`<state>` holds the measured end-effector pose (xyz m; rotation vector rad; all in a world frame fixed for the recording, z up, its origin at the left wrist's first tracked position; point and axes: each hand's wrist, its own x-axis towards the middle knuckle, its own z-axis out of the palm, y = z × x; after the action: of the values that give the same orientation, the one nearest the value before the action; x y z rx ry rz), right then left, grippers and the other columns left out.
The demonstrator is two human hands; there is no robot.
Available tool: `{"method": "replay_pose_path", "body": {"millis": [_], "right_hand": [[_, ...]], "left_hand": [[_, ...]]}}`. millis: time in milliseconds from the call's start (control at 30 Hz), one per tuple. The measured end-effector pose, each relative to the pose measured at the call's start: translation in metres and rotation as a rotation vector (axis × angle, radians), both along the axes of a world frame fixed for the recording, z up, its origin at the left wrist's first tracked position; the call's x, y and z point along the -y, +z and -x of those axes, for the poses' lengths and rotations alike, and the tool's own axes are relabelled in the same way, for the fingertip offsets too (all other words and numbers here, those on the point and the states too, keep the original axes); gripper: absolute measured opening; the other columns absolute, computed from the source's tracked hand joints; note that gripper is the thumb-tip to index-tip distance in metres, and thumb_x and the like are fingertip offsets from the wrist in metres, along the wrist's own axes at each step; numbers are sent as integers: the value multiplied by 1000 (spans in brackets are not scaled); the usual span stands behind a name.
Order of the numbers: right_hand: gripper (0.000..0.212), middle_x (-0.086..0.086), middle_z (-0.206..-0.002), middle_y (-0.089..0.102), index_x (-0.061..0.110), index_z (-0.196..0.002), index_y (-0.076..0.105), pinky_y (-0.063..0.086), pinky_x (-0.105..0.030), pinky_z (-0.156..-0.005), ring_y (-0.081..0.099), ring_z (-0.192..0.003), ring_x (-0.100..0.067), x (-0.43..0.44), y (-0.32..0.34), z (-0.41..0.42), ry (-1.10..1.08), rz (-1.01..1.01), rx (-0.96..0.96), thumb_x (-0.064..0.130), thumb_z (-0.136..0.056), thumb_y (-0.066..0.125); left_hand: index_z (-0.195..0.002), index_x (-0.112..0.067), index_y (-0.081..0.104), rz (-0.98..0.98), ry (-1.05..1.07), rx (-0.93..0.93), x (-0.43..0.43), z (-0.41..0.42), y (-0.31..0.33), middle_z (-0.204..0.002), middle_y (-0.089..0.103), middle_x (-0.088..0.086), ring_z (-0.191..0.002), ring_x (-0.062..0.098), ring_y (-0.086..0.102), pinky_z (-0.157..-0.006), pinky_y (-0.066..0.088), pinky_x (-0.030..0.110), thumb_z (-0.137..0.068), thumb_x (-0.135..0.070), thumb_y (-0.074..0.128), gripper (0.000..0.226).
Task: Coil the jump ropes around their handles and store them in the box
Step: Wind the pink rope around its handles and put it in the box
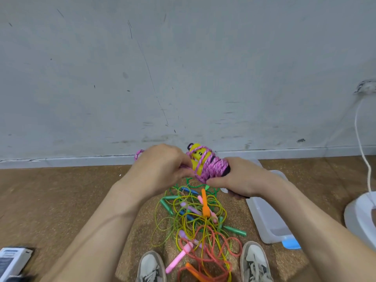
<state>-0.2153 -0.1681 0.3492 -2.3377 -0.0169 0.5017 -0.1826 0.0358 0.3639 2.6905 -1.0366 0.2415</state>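
A pink braided jump rope [211, 168] is wound around yellow figure-shaped handles [198, 153], held up in front of me. My right hand [240, 181] grips the wound bundle from the right and below. My left hand [162, 165] pinches the loose pink rope end beside the bundle; a small loop [138, 154] sticks out past its knuckles. Below, on the floor, lies a tangled pile of jump ropes [199, 224] in green, yellow and orange-red with green, pink, orange and blue handles. A clear plastic box [270, 222] with a blue latch lies to the right of the pile.
The brown floor [61, 200] meets a scuffed grey wall [142, 78]. My two shoes [151, 267] flank the near end of the pile. A white fan base [360, 216] with a white cord stands at the right edge. A white packet [12, 261] lies at the lower left.
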Motion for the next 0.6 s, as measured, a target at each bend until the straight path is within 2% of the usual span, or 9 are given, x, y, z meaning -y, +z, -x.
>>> {"method": "replay_pose_path", "body": {"millis": [67, 167, 233, 300, 400, 500, 533, 600], "right_hand": [[31, 4, -53, 55, 16, -95, 64, 40, -23, -46, 49, -44, -13, -4, 0, 2, 100, 154, -26, 41, -80, 71], [38, -3, -66, 64, 15, -94, 62, 46, -27, -54, 56, -52, -18, -16, -1, 8, 250, 372, -78, 47, -75, 70], [41, -1, -85, 68, 21, -97, 60, 52, -30, -69, 63, -74, -20, -23, -4, 12, 361, 508, -61, 53, -73, 70], [55, 0, -109, 67, 24, -113, 58, 52, -35, -85, 63, -99, -24, -27, -4, 16, 450, 598, -20, 57, -72, 71], [70, 2, -124, 62, 31, -133, 48, 48, -34, -88, 57, -113, -24, -29, -4, 20, 611, 689, 150, 58, -73, 71], [77, 6, -125, 62, 39, -138, 43, 40, -29, -81, 56, -113, -19, -25, -2, 16, 623, 503, 269, 59, -70, 74], [76, 8, -122, 64, 40, -137, 45, 39, -27, -77, 57, -108, -15, -20, -2, 13, 592, 397, 273, 57, -69, 76], [74, 14, -116, 66, 42, -133, 49, 44, -26, -82, 58, -101, -3, -9, -2, 6, 514, 181, 291, 54, -67, 80]], "left_hand": [[-95, -27, 73, -44, -5, -55, 4, 3, 0, -85, 71, -4, -85, 18, 63, -72, 49, 33, -78, -46, 70, 25], [-94, -25, 72, -76, -18, -154, 9, 5, 0, -87, 71, -6, -88, 11, 62, -75, 47, 28, -78, -38, 73, 20], [-92, -24, 71, -75, -34, -186, 10, 6, 0, -84, 71, -7, -84, 9, 62, -74, 47, 28, -74, -37, 76, 23], [-88, -24, 70, -91, -18, -201, 11, 6, 0, -74, 67, -8, -75, 10, 58, -69, 47, 29, -66, -46, 80, 33], [-79, -27, 72, -94, 70, -282, 7, -3, -4, -61, 59, -11, -65, 6, 52, -63, 44, 28, -59, -56, 80, 36], [-70, -22, 75, 189, 84, -661, -3, -9, -10, -62, 67, -4, -62, 4, 55, -63, 44, 23, -67, -39, 81, 17], [-68, -20, 75, 302, 93, -764, -6, -10, -11, -63, 67, 0, -61, 6, 55, -63, 44, 23, -69, -35, 79, 16], [-63, -17, 74, 512, 123, -923, -9, -8, -12, -61, 65, 2, -57, 10, 54, -58, 43, 20, -70, -33, 72, 18]]}}
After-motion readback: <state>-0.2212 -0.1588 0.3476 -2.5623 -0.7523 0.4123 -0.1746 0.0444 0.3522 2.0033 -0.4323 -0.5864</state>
